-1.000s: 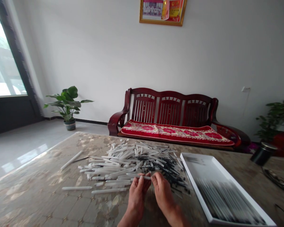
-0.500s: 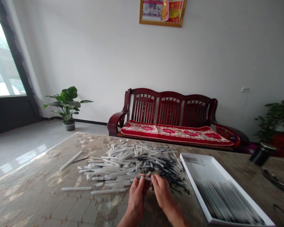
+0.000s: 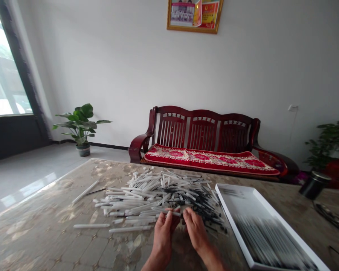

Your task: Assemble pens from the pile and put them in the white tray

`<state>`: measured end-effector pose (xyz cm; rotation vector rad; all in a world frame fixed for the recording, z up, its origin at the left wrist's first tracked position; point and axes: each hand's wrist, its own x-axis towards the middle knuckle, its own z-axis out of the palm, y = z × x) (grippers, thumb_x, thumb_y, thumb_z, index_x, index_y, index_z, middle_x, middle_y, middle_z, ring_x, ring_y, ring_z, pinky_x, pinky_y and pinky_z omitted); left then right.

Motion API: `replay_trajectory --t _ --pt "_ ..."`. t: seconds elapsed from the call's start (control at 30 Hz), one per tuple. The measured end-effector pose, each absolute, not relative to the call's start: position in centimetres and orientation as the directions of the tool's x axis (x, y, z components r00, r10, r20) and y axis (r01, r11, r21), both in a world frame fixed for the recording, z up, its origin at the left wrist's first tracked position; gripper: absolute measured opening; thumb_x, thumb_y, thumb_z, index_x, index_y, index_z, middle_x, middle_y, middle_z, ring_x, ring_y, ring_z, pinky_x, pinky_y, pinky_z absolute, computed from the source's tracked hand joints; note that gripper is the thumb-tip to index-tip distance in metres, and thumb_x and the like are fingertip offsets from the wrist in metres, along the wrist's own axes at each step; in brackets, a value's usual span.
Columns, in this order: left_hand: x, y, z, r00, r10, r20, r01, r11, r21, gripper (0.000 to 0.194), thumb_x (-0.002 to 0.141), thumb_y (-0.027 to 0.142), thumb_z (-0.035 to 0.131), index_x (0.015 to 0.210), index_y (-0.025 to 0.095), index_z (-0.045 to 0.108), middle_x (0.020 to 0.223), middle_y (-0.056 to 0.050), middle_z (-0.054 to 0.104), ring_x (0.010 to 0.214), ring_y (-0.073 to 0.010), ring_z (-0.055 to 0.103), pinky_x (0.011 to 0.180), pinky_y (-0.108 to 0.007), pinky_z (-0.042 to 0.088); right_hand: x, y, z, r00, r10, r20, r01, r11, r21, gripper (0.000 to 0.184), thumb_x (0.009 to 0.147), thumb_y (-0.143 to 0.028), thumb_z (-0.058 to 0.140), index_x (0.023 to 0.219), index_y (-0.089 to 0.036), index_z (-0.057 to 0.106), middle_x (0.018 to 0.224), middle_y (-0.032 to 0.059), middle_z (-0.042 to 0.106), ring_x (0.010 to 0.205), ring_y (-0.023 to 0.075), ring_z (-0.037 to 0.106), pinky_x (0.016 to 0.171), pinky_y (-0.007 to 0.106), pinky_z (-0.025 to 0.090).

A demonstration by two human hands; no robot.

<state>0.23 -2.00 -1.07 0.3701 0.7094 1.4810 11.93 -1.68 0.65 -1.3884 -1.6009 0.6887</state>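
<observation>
Over the near edge of a heap, my left hand (image 3: pixel 164 231) pinches a slim white pen barrel (image 3: pixel 174 213) between thumb and fingers. The barrel lies roughly level, its right end pointing at my right hand (image 3: pixel 196 231). The fingers of my right hand are closed at that end, around a small dark piece that is mostly hidden. In front of both hands spreads the pile of white pen barrels (image 3: pixel 141 194). Thin black pen parts (image 3: pixel 205 203) lie mixed together on the pile's right side.
To the right, a white tray (image 3: pixel 234 222) holds a row of pens (image 3: pixel 274 237). A black canister (image 3: pixel 315 185) and a cable (image 3: pixel 327 216) lie beyond it. Loose white barrels (image 3: pixel 92 226) rest on the patterned tabletop (image 3: pixel 81 248). Behind the table stands a red wooden bench (image 3: pixel 203 130).
My right hand has shifted slightly to the right, and a dark bit now shows between its fingertips and the barrel. My left hand keeps its place with the barrel.
</observation>
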Motion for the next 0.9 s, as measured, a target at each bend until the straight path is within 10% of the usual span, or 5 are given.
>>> replay_trajectory --t 0.9 --pt "0.39 -2.10 -1.25 -0.066 0.982 -0.176 -0.718 0.075 0.691 0.040 0.053 0.042 0.087 0.078 0.017 0.066 0.081 -0.008 0.076 0.080 -0.0245 0.073 0.081 -0.036 0.056 11.79 -1.56 -0.29 0.021 0.999 0.040 0.338 0.031 -0.941 0.059 0.088 -0.069 0.031 0.069 -0.021 0.060 0.057 0.0001 0.057 0.049 0.0147 0.052 0.044 0.024 0.037"
